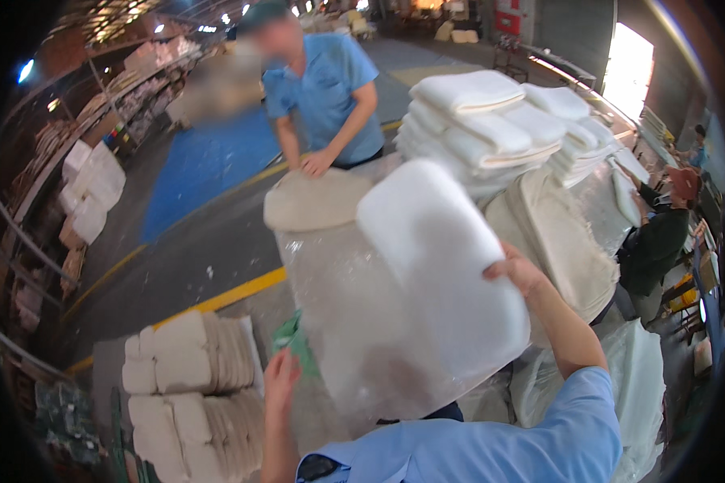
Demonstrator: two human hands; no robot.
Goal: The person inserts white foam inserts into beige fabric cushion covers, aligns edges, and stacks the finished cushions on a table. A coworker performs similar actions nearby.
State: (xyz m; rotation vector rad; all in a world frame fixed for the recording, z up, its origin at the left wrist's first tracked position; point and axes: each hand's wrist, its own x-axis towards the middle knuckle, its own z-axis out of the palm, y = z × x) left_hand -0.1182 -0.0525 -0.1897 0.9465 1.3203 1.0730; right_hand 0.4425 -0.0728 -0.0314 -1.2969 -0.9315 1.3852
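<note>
My right hand [517, 270] grips the right edge of a white foam pad [439, 241] with rounded corners. The pad is tilted over a table wrapped in clear plastic [330, 290]. My left hand [282, 374] is off the table's left side, its fingers loosely bent and apart, with nothing visible in them. Close to it hangs a piece of green plastic or cloth [296, 342]. Across the table, a co-worker in a blue shirt [330, 88] rests both hands on a beige pad [310, 197] lying at the far end.
Tall stacks of white pads [475, 121] stand at the far right, with beige pads [548, 233] draped below them. On the floor at left sit stacked beige pads [181, 362]. Plastic-wrapped material [612, 386] lies at lower right. Another person [660, 233] works at far right.
</note>
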